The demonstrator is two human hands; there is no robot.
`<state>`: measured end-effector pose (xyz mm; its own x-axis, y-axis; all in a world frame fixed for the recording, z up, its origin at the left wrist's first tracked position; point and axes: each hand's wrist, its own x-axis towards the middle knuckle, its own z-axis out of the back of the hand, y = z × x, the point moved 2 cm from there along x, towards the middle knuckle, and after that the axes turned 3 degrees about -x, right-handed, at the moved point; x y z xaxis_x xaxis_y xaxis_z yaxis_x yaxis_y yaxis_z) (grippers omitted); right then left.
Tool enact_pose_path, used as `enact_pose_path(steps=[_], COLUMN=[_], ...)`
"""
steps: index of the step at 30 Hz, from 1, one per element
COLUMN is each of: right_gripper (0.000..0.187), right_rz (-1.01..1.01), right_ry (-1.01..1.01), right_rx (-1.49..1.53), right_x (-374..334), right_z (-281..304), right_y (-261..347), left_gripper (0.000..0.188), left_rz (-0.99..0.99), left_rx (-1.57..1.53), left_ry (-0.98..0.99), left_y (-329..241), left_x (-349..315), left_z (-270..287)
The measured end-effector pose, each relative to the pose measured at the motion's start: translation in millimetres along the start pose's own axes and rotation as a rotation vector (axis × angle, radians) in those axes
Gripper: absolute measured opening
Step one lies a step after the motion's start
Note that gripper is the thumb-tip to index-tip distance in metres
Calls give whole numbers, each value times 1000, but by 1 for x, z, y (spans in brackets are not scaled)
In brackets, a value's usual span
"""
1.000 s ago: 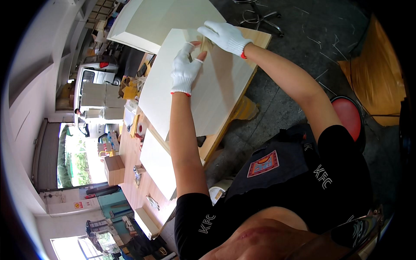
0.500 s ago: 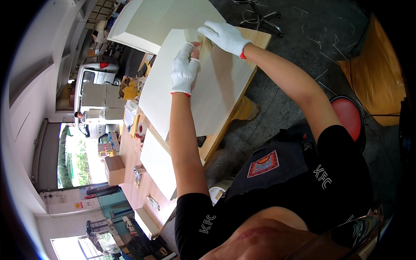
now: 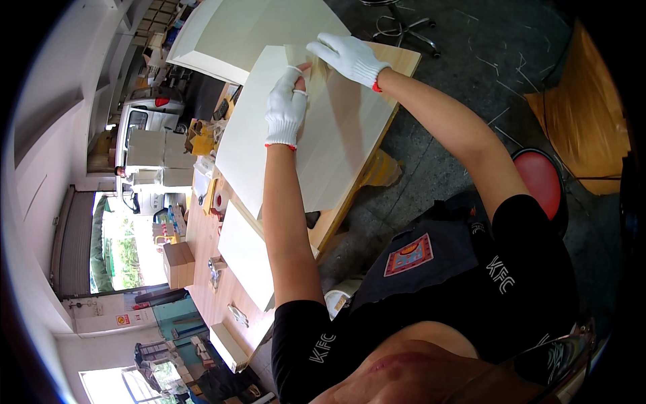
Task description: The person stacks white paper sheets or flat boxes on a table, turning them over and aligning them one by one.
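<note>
A large stack of pale, thin sheets point(image 3: 249, 124) lies on the workbench, its top partly white and partly faint wood-toned. My left hand point(image 3: 286, 111), in a white knitted glove with some bare fingertips showing, is closed near the far edge of the stack. Its fingers pinch the edge of a thin translucent film point(image 3: 316, 73) that stands up a little between my hands. Beside it, on the right, my right hand point(image 3: 346, 59) wears a full white glove with a red cuff. Its fingers are stretched out over the film and the far edge.
Another pale stack point(image 3: 262, 27) stands beyond. Nearer on the bench point(image 3: 202, 242) are a white sheet point(image 3: 239, 249), a tape dispenser point(image 3: 215, 264) and a long box point(image 3: 229, 347). A red stool point(image 3: 538, 182) stands at right; a wheeled chair point(image 3: 404, 27) is at the far side.
My left hand's bare fingers have shifted slightly to the left, and my right hand stays almost where it was. A person in the background has moved a little left.
</note>
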<state>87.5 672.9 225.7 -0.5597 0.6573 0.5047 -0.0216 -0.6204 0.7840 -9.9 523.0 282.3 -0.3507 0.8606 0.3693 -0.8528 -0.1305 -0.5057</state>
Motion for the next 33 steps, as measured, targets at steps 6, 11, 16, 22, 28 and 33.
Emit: enact_pose_path(steps=[6, 11, 16, 22, 28, 33], right_gripper=[43, 44, 46, 45, 45, 44], right_rz=[30, 15, -13, 19, 7, -55], right_ry=[-29, -4, 22, -31, -30, 51], right_rx=[25, 48, 8, 18, 35, 27], right_x=[0, -2, -2, 1, 0, -3], right_z=[-6, 0, 2, -7, -6, 3], right_y=[0, 6, 5, -4, -1, 5], left_gripper=[27, 32, 31, 28, 33, 34], left_rz=[8, 35, 44, 31, 13, -48], left_rx=[37, 18, -52, 59, 42, -55], left_ry=[40, 47, -33, 60, 50, -96], left_y=[16, 15, -4, 11, 18, 8], left_x=[2, 2, -4, 1, 3, 0], left_z=[-3, -2, 0, -1, -3, -5])
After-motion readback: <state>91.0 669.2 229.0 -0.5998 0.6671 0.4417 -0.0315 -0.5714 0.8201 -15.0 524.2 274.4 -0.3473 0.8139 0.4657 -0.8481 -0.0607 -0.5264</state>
